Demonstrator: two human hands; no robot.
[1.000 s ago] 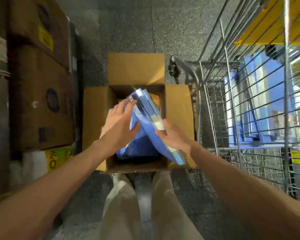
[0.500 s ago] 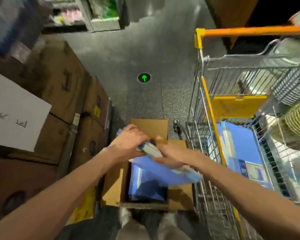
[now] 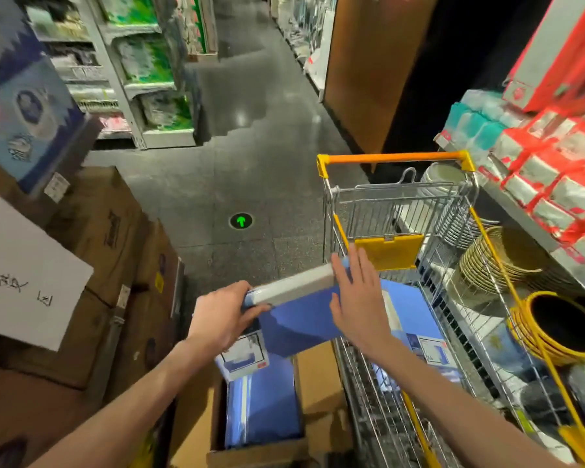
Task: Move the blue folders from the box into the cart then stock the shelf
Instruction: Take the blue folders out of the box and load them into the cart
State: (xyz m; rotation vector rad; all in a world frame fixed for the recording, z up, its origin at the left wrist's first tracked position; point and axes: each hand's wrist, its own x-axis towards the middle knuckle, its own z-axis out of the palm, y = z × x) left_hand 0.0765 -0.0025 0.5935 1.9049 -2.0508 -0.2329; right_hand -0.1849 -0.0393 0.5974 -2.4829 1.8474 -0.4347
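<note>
The left grip [image 3: 222, 319] is curled round one end of the folders [image 3: 298, 315]. The right grip [image 3: 358, 298] lies flat, fingers straight, against the other end. The stack hangs between them, above the box [image 3: 318, 376] and just short of the cart [image 3: 368, 400] on the right grip's side. It is probably best to keep both ends pressed level, clear the wire rim, then lower the stack flat inside. Both forearms reach forward, the right one angled over the cart's edge.

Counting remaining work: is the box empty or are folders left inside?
Not empty: blue folders lie flat inside the open cardboard box, below the held bundle.
</note>
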